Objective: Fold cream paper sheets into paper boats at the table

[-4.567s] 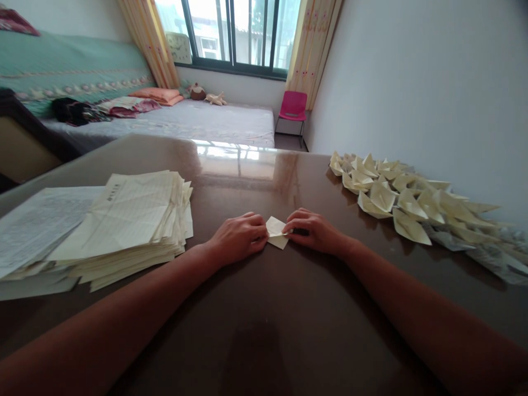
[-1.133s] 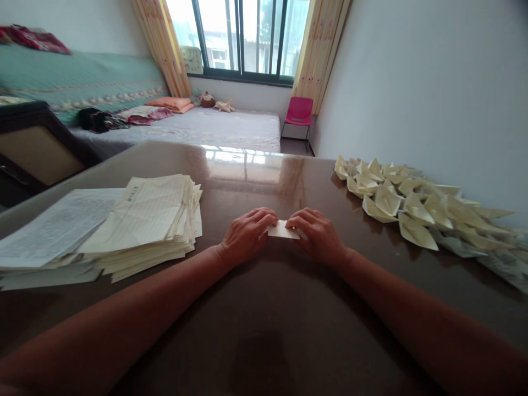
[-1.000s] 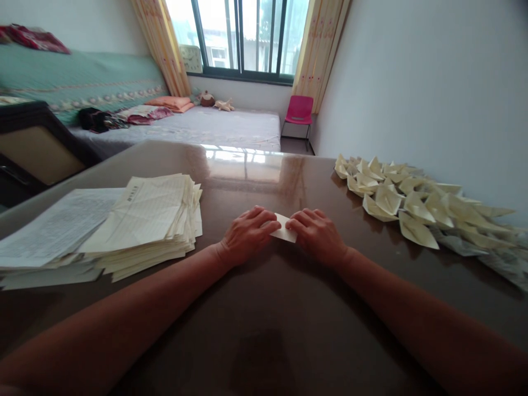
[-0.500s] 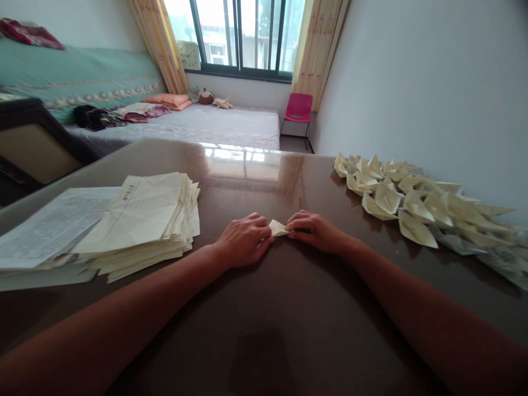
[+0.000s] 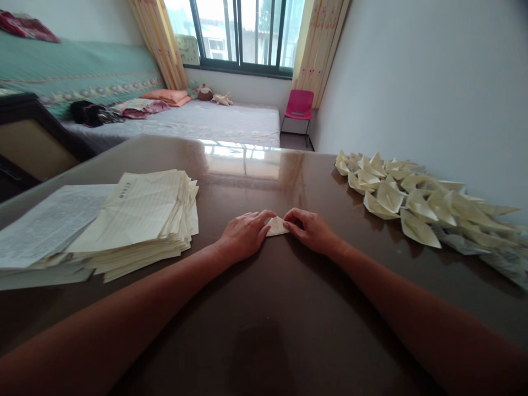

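Between my hands, at the middle of the table, is a small folded piece of cream paper (image 5: pixel 277 226), roughly triangular with its point away from me. My left hand (image 5: pixel 246 234) grips its left corner between thumb and fingers. Opposite it, my right hand (image 5: pixel 309 228) pinches the right edge with thumb and forefinger, the other fingers curled. Fingertips cover both ends of the folded paper.
On the left lies a stack of lined cream sheets (image 5: pixel 136 214), overlapping printed white sheets (image 5: pixel 53 220). Many folded paper boats (image 5: pixel 418 227) crowd the right side along the wall. The glossy brown table (image 5: pixel 264 297) reaches toward a bed (image 5: pixel 231 124) and a pink chair (image 5: pixel 299 104).
The fingers of both hands have shifted their hold on the folded paper, which now shows a wider triangle with a flat near edge. My right hand is more curled.
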Available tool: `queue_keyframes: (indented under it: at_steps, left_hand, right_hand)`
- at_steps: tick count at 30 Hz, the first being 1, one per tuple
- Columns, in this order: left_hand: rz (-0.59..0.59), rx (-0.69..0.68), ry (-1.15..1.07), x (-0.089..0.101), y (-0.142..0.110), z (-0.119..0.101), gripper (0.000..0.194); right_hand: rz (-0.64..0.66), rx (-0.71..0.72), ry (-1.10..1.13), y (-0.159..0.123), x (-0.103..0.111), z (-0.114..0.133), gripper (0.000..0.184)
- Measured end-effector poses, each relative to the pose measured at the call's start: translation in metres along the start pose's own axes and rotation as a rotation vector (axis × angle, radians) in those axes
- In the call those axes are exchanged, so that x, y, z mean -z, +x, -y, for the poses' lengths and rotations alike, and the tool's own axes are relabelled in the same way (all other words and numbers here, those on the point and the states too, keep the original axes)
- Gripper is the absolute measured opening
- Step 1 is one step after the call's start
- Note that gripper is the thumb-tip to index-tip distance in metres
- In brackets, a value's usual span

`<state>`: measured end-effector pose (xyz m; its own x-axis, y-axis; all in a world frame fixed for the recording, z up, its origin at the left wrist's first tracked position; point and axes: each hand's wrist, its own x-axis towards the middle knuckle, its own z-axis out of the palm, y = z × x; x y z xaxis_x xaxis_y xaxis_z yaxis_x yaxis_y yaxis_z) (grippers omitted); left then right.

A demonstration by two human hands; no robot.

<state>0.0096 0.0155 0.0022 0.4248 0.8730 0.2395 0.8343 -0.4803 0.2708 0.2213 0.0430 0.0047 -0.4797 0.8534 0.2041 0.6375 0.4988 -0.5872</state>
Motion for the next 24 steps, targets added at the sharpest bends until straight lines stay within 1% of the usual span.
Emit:
queue_keyframes:
  at_steps: [3, 6, 9, 12, 15, 17, 20, 22, 24]
  left_hand:
    - [0.004, -0.033, 0.064, 0.0, 0.0, -0.002, 0.03]
    - [0.014, -0.031, 0.098, 0.0, 0.0, -0.004, 0.033]
    - [0.022, -0.02, 0.133, 0.002, -0.001, -0.008, 0.037]
    - [0.037, -0.033, 0.188, 0.005, -0.003, -0.011, 0.033]
    - [0.038, -0.113, 0.219, 0.006, -0.006, -0.011, 0.027]
    - [0.036, -0.179, 0.233, 0.006, -0.007, -0.011, 0.027]
    - [0.05, -0.219, 0.259, 0.007, -0.007, -0.01, 0.028]
    - [0.064, -0.222, 0.273, 0.008, -0.007, -0.01, 0.027]
    - [0.077, -0.229, 0.277, 0.009, -0.007, -0.011, 0.026]
  right_hand:
    - [0.004, -0.004, -0.013, 0.0, -0.002, 0.0, 0.011]
    - [-0.011, -0.005, -0.033, 0.0, -0.004, -0.001, 0.009]
    - [-0.049, 0.005, -0.133, 0.0, -0.007, 0.0, 0.008]
    - [-0.068, 0.023, -0.241, 0.0, -0.01, 0.002, 0.011]
    - [-0.067, 0.019, -0.292, 0.0, -0.011, 0.003, 0.013]
    - [-0.073, 0.023, -0.331, -0.001, -0.01, 0.003, 0.014]
    - [-0.053, 0.125, -0.434, -0.007, -0.004, 0.008, 0.017]
    - [-0.009, 0.222, -0.55, -0.013, 0.002, 0.014, 0.018]
    - [0.042, 0.269, -0.683, -0.02, 0.008, 0.023, 0.019]
